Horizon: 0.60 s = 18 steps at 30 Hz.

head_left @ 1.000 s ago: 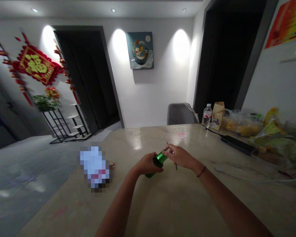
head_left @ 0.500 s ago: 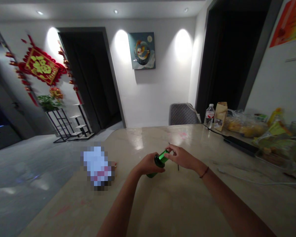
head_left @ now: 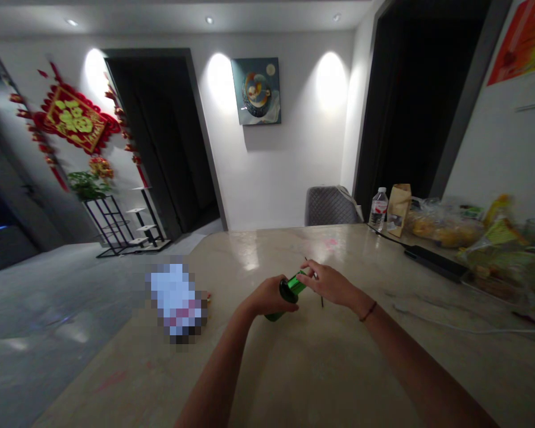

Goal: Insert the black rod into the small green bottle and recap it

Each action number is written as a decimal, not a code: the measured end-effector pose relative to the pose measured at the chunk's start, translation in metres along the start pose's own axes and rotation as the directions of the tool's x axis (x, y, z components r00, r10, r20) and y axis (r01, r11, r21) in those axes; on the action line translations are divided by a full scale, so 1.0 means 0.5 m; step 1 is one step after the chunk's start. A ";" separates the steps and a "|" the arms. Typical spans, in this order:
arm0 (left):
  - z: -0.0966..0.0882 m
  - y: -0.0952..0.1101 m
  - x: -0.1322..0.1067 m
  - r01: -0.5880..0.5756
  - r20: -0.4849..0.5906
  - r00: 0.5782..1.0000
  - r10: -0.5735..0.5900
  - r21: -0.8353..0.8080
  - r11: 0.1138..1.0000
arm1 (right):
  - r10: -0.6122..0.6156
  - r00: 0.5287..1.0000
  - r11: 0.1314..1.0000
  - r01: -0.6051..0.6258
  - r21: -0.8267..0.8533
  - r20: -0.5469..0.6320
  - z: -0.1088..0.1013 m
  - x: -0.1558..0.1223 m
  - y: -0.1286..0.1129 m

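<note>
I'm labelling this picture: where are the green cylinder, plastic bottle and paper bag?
Green cylinder [head_left: 296,283]: head view, on its shiny side.
Plastic bottle [head_left: 378,207]: head view, on its label.
Paper bag [head_left: 399,208]: head view, on its front.

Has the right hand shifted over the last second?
No, not noticeably: judged against the grey chair, the right hand keeps its place at the green cylinder. The whole scene drifts slightly right, so the camera moved.

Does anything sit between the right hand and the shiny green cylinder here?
Nothing visible does: the right hand has its fingers at the far end of the green cylinder, while the left hand grips the darker part below. A thin dark stick shows under the right hand, off to the side.
</note>
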State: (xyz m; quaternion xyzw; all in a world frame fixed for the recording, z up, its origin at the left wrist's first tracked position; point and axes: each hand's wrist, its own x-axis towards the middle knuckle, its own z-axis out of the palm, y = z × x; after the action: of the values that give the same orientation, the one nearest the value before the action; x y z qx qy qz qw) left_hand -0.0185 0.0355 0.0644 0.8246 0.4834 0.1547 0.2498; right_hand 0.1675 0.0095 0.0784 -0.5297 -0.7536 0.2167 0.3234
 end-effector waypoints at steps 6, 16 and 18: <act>0.002 -0.002 0.001 -0.007 0.008 1.000 0.007 -0.011 1.000 | -0.018 1.000 0.998 0.017 0.064 0.013 0.003 0.002 0.004; 0.000 0.000 -0.001 -0.018 0.010 1.000 0.018 0.021 1.000 | -0.061 0.998 0.992 0.061 0.113 -0.005 0.002 0.004 0.006; -0.001 0.001 -0.001 -0.017 0.003 1.000 0.017 0.026 1.000 | -0.060 0.998 0.992 0.061 0.112 -0.011 0.001 0.004 0.006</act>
State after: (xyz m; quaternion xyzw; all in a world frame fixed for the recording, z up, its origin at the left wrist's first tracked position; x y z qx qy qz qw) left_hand -0.0185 0.0348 0.0651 0.8320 0.4780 0.1495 0.2385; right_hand 0.1687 0.0122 0.0765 -0.4882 -0.7548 0.2468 0.3619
